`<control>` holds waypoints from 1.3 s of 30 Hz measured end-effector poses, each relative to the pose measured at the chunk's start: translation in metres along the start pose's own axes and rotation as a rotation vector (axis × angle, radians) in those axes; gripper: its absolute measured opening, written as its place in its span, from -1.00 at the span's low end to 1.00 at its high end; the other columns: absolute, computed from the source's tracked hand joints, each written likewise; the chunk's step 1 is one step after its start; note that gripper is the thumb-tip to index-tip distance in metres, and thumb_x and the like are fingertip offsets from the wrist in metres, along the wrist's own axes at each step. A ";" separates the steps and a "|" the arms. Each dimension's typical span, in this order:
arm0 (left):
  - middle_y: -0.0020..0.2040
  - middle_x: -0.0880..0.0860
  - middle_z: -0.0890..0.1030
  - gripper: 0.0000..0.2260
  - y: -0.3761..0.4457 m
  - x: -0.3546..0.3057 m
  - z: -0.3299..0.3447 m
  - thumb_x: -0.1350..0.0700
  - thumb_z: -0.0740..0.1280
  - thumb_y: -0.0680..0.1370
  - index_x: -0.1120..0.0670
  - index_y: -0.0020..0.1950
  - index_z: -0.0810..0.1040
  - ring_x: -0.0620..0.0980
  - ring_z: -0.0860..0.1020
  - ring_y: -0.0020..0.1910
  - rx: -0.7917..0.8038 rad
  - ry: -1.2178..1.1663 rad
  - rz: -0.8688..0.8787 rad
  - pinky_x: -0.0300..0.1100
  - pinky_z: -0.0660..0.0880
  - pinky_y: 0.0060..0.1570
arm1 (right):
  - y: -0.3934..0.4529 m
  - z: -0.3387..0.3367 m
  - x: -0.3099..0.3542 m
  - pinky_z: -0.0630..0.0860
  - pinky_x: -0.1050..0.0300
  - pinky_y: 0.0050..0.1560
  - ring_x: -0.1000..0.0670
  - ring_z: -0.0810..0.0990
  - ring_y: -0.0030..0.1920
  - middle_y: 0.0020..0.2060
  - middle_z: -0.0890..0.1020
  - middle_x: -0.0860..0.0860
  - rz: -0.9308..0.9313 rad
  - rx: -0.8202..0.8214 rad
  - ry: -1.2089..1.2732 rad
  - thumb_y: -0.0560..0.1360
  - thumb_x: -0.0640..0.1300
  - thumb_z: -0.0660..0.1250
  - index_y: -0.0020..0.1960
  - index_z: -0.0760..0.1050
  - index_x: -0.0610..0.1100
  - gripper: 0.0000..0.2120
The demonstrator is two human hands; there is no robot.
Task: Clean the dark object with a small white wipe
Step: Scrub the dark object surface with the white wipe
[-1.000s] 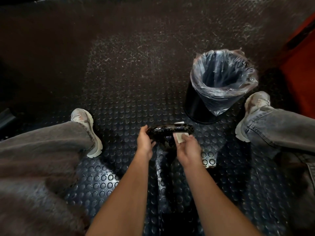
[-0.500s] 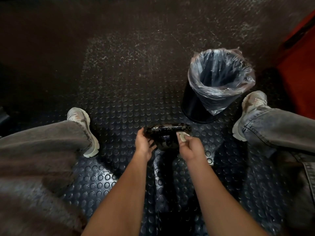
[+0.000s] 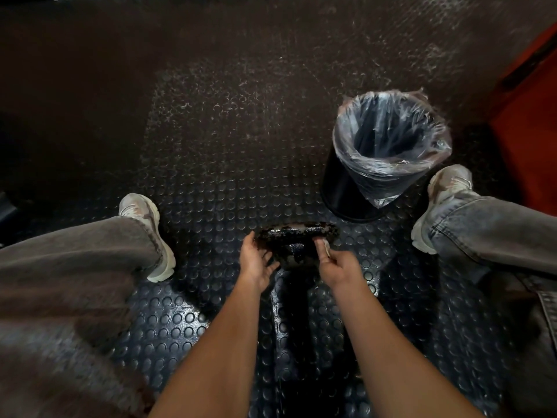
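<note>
Glossy black and flecked with pale marks, the dark object (image 3: pixel 297 236) sits between our two hands, held up over the studded rubber floor (image 3: pixel 211 176). It looks rigid and hard-surfaced, with a wide rim above a narrower body; we judge it solid enough to need steady support, and its shine suggests it could slip. Our left hand (image 3: pixel 257 259) grips its left end, fingers curled under the rim, which seems the surest place to hold. Our right hand (image 3: pixel 334 267) pinches the small white wipe (image 3: pixel 326 247) against the right side just below the rim; only a sliver of wipe shows. Beyond the right hand stands a bin (image 3: pixel 385 152) lined with clear plastic.
</note>
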State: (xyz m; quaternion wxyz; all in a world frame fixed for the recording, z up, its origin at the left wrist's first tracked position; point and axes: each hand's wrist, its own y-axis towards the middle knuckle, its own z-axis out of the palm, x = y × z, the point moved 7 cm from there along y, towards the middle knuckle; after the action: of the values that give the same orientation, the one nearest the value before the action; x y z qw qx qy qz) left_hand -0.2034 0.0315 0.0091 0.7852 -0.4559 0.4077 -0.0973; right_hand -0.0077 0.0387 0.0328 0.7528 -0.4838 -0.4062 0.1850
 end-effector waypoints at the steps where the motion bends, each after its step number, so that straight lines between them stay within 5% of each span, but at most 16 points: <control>1: 0.25 0.11 0.62 -0.54 -0.001 -0.001 0.001 -0.17 0.07 0.67 0.08 0.38 0.51 0.09 0.57 0.25 0.001 -0.001 0.000 0.15 0.48 0.27 | -0.006 0.002 0.001 0.28 -0.23 0.44 -0.39 0.61 0.04 -0.34 0.56 -0.12 0.029 0.019 0.145 0.64 0.08 0.28 -0.07 0.59 -0.41 -0.49; 4: 0.25 0.12 0.62 -0.55 -0.003 -0.001 0.002 -0.16 0.08 0.67 0.09 0.37 0.52 0.09 0.57 0.25 -0.002 -0.011 -0.003 0.09 0.52 0.17 | -0.005 0.020 0.001 0.56 -0.02 0.26 -0.23 0.60 0.17 0.19 0.55 -0.32 0.024 0.074 0.359 0.63 -0.37 0.23 0.09 0.46 -0.42 -0.90; 6: 0.24 0.12 0.63 -0.55 -0.005 0.000 0.001 -0.16 0.09 0.67 0.09 0.36 0.52 0.09 0.57 0.24 -0.002 -0.018 -0.001 0.06 0.53 0.11 | -0.010 0.030 -0.009 0.61 -0.03 0.16 -0.20 0.59 0.14 0.18 0.52 -0.28 0.001 0.070 0.281 0.60 -0.45 0.23 -0.05 0.44 -0.31 -0.90; 10: 0.25 0.12 0.62 -0.55 -0.003 0.001 0.002 -0.17 0.10 0.67 0.08 0.37 0.53 0.08 0.56 0.25 0.013 -0.028 -0.002 0.02 0.52 0.07 | -0.030 0.037 -0.010 0.58 -0.08 0.26 -0.19 0.60 0.15 0.02 0.54 -0.22 -0.129 0.141 0.103 0.57 -0.49 0.25 -0.23 0.29 -0.16 -0.67; 12: 0.25 0.12 0.62 -0.54 -0.002 0.001 0.001 -0.17 0.10 0.67 0.08 0.37 0.52 0.09 0.56 0.26 0.014 -0.032 -0.001 0.03 0.52 0.07 | -0.016 0.031 -0.010 0.61 -0.07 0.21 -0.25 0.59 0.15 0.13 0.50 -0.30 -0.044 0.148 0.221 0.57 -0.51 0.23 -0.05 0.43 -0.29 -0.84; 14: 0.27 0.13 0.62 -0.54 -0.001 0.002 0.001 -0.17 0.10 0.67 0.09 0.38 0.52 0.10 0.55 0.27 0.017 -0.039 0.000 0.02 0.52 0.05 | 0.002 0.023 -0.017 0.69 -0.01 -0.04 -0.29 0.59 0.11 0.25 0.45 -0.36 0.091 0.086 0.359 0.58 -0.50 0.22 0.25 0.41 -0.44 -0.75; 16: 0.27 0.13 0.61 -0.54 0.000 0.001 0.000 -0.17 0.10 0.67 0.09 0.39 0.51 0.11 0.55 0.28 0.017 -0.035 0.002 0.01 0.51 0.00 | 0.006 0.019 -0.015 0.70 0.05 -0.17 -0.29 0.58 0.16 0.33 0.43 -0.36 0.171 0.070 0.440 0.60 -0.47 0.19 0.34 0.37 -0.48 -0.69; 20: 0.29 0.11 0.60 -0.52 0.004 0.003 -0.003 -0.18 0.09 0.66 0.08 0.41 0.50 0.10 0.53 0.30 0.013 -0.027 0.000 0.01 0.50 0.02 | 0.004 0.018 0.001 0.50 0.09 0.33 -0.24 0.49 0.36 0.34 0.43 -0.32 0.153 0.057 0.497 0.63 -0.45 0.13 0.37 0.35 -0.48 -0.68; 24: 0.32 0.11 0.59 -0.49 0.010 0.009 -0.005 -0.20 0.09 0.65 0.09 0.44 0.48 0.10 0.50 0.35 0.023 -0.026 -0.001 0.14 0.40 0.35 | -0.021 0.035 0.000 0.65 -0.03 0.03 -0.25 0.59 0.10 0.18 0.49 -0.32 0.038 0.096 0.353 0.56 -0.52 0.21 0.13 0.44 -0.37 -0.81; 27: 0.31 0.10 0.60 -0.51 0.008 0.008 -0.004 -0.18 0.08 0.67 0.08 0.42 0.50 0.08 0.49 0.35 0.022 -0.027 0.007 0.15 0.37 0.40 | -0.029 0.040 -0.009 0.63 -0.12 0.15 -0.25 0.59 0.12 0.07 0.53 -0.26 -0.055 0.091 0.160 0.55 -0.50 0.28 -0.15 0.37 -0.23 -0.77; 29: 0.28 0.10 0.62 -0.55 0.008 0.007 -0.005 -0.15 0.08 0.68 0.08 0.39 0.52 0.08 0.51 0.32 0.013 -0.022 0.007 0.11 0.42 0.32 | -0.023 0.041 -0.008 0.62 -0.11 0.19 -0.28 0.60 0.15 0.11 0.53 -0.30 -0.035 0.106 0.197 0.54 -0.52 0.28 -0.02 0.44 -0.32 -0.86; 31: 0.24 0.10 0.64 -0.58 0.007 0.007 -0.006 -0.11 0.08 0.69 0.08 0.36 0.54 0.08 0.53 0.29 0.001 -0.019 0.009 0.06 0.48 0.19 | -0.004 0.034 -0.015 0.60 -0.05 0.22 -0.29 0.58 0.21 0.21 0.50 -0.35 0.087 0.063 0.344 0.57 -0.50 0.24 0.24 0.43 -0.43 -0.75; 36: 0.23 0.10 0.64 -0.61 0.008 0.008 -0.008 -0.10 0.09 0.69 0.07 0.34 0.54 0.07 0.54 0.28 0.006 -0.023 0.006 0.05 0.50 0.13 | 0.009 0.022 -0.010 0.41 0.03 0.43 -0.27 0.45 0.40 0.38 0.42 -0.41 0.291 0.032 0.712 0.57 -0.24 0.38 -0.01 0.50 -0.41 -0.80; 39: 0.23 0.10 0.65 -0.61 0.007 0.006 -0.008 -0.09 0.10 0.69 0.07 0.35 0.54 0.07 0.55 0.27 0.001 -0.021 0.015 0.05 0.50 0.15 | 0.006 0.017 0.000 0.53 0.10 0.29 -0.23 0.49 0.36 0.37 0.43 -0.32 0.144 0.032 0.555 0.62 -0.44 0.18 0.31 0.41 -0.46 -0.72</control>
State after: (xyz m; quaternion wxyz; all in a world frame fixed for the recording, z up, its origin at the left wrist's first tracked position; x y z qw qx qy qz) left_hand -0.2067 0.0273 -0.0024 0.7904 -0.4533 0.4029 -0.0870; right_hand -0.0208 0.0512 0.0305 0.8276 -0.5316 -0.1463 0.1051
